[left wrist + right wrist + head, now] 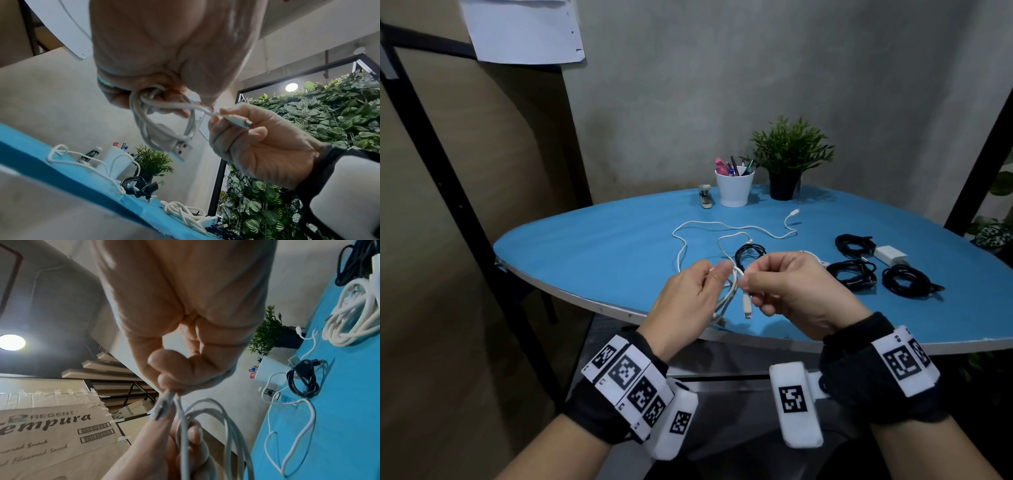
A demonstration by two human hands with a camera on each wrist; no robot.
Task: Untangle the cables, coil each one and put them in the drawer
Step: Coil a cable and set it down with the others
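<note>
While three black coils lie done near the table's right edge, one white cable and a small black one sprawl mid-table, no drawer visible. Above the near edge, the left hand clasps a white coil hanging lengthwise downward; the right hand pinches its end plug, tip down.

Dim, soft head view — edges bowed; ceiling lamp glares; wrist views blurred.

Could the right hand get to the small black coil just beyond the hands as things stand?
Probably yes, once freed: the right hand pinches the white cable end, and the small black coil lies uncovered on the table just ahead.
</note>
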